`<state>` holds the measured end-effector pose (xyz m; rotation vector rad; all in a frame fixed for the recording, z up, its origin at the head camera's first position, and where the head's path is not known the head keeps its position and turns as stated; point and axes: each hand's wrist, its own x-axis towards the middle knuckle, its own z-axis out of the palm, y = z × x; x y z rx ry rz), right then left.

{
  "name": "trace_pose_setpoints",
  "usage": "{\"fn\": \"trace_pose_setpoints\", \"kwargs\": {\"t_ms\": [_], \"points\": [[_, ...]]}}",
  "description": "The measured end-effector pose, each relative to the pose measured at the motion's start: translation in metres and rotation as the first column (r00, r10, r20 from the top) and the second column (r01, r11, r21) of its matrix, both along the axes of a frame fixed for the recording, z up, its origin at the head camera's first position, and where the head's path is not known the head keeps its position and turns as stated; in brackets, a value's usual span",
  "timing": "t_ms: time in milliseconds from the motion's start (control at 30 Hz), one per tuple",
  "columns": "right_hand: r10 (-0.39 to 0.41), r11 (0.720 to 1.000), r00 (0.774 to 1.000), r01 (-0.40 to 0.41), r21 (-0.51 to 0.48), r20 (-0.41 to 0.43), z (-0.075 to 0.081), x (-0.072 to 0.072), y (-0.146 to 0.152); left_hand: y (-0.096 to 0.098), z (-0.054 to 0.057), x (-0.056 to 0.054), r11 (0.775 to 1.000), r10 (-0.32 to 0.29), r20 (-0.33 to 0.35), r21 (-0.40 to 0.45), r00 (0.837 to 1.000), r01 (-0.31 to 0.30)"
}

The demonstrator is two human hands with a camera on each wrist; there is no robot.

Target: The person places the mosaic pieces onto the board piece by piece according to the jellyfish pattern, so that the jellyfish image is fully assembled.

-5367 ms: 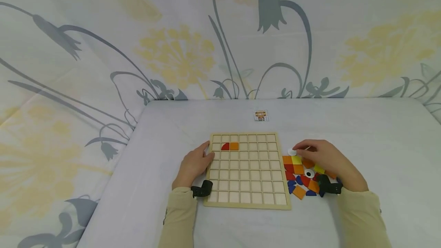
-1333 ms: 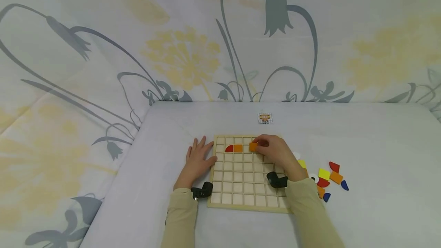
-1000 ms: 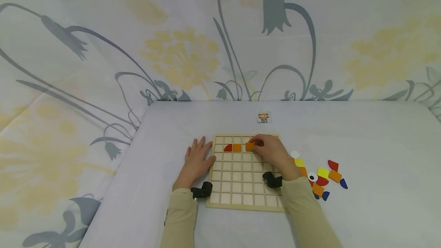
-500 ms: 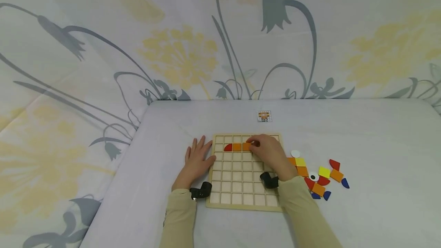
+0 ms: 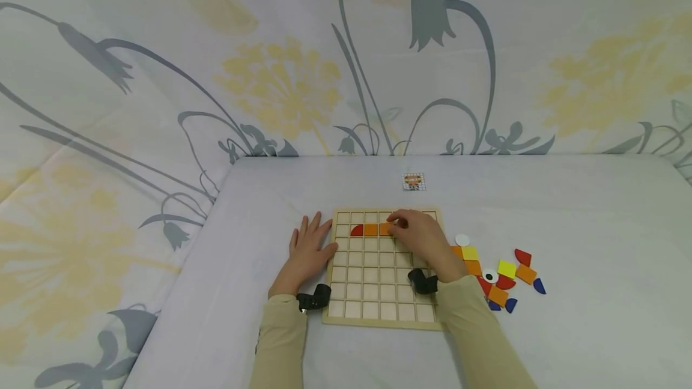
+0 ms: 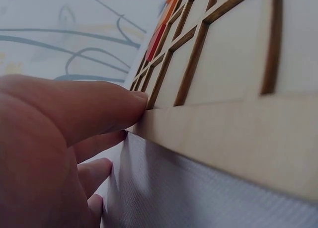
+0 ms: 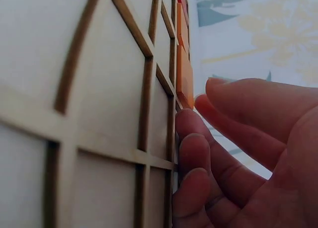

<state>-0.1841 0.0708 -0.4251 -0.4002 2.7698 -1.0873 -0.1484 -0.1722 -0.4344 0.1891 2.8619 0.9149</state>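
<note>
A wooden grid board (image 5: 371, 275) lies before me. In its second row from the far edge sit a red quarter-round tile (image 5: 357, 231), an orange square tile (image 5: 370, 230) and a second orange square tile (image 5: 384, 229). My right hand (image 5: 424, 240) is at that second orange tile. In the right wrist view its fingertips (image 7: 187, 119) are right at the near edge of the orange tile (image 7: 185, 79), and the thumb stands apart from it. My left hand (image 5: 307, 254) lies spread at the board's left edge, its thumb (image 6: 114, 106) touching the frame.
Right of the board lie loose tiles: orange ones (image 5: 498, 296), yellow ones (image 5: 507, 269), red ones (image 5: 522, 257), blue ones (image 5: 539, 286), a plain white disc (image 5: 462, 240) and an eye disc (image 5: 489, 276). A small pattern card (image 5: 414, 182) lies beyond the board.
The right hand has gone from the loose tiles to the board and set an orange tile beside the first one. The left hand's fingers have spread out. Over the last half second little has moved.
</note>
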Motion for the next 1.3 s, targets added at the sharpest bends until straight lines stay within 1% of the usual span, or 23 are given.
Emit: {"fn": "trace_pose_setpoints", "kwargs": {"t_ms": [233, 433, 500, 667, 800, 967, 1200, 1300], "points": [[0.033, 0.998, 0.997, -0.029, -0.046, 0.071, 0.006, 0.000, 0.008, -0.003, 0.002, 0.000, 1.000, -0.008, 0.000, -0.012, 1.000, 0.008], [0.098, 0.993, 0.993, -0.093, -0.073, 0.069, 0.011, -0.001, 0.020, -0.003, 0.000, -0.003, 1.000, -0.016, -0.007, -0.019, 1.000, 0.016], [0.108, 0.992, 0.992, -0.103, -0.077, 0.067, 0.013, 0.000, 0.025, -0.002, 0.000, -0.004, 1.000, -0.018, 0.005, -0.011, 1.000, 0.018], [0.104, 0.993, 0.993, -0.100, -0.056, 0.062, 0.017, 0.002, 0.038, -0.002, -0.003, -0.002, 1.000, -0.010, 0.026, -0.021, 1.000, 0.011], [0.085, 0.996, 0.994, -0.083, -0.031, 0.067, 0.018, 0.006, 0.048, -0.002, -0.005, -0.002, 1.000, -0.005, 0.014, -0.024, 1.000, 0.005], [0.066, 0.998, 0.994, -0.065, -0.012, 0.087, 0.020, 0.013, 0.062, -0.001, -0.004, -0.002, 1.000, -0.007, 0.018, -0.014, 1.000, 0.007], [0.040, 0.998, 0.997, -0.043, 0.039, 0.070, 0.020, 0.021, 0.086, -0.001, -0.003, -0.001, 1.000, -0.013, 0.019, 0.002, 1.000, 0.013], [0.036, 0.998, 0.997, -0.040, 0.052, 0.074, 0.020, 0.025, 0.094, -0.001, -0.004, -0.001, 1.000, -0.002, 0.022, 0.003, 1.000, 0.002]]}}
